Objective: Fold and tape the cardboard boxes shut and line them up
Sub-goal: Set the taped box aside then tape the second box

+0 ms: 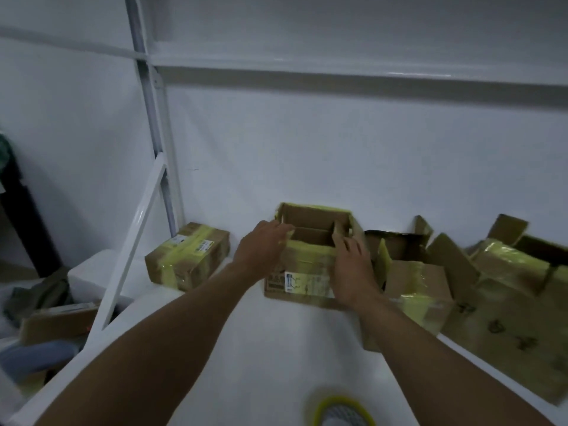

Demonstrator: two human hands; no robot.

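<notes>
Folding step, centre of frame. Your left hand (261, 245) lies on the left rim of the open box (307, 272), fingers fairly straight, curled round nothing. Your right hand (353, 262) pushes the right flap (338, 233) inward with spread fingers. A taped box (187, 256) sits at left by the wall; more open boxes (415, 272) wait at right. Flaps not yet down. Next, likely: flatten both flaps, hold them, then reach for the blurred tape roll (341, 408) at bottom centre.

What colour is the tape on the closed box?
The tape is yellow; the head view shows it.
</notes>
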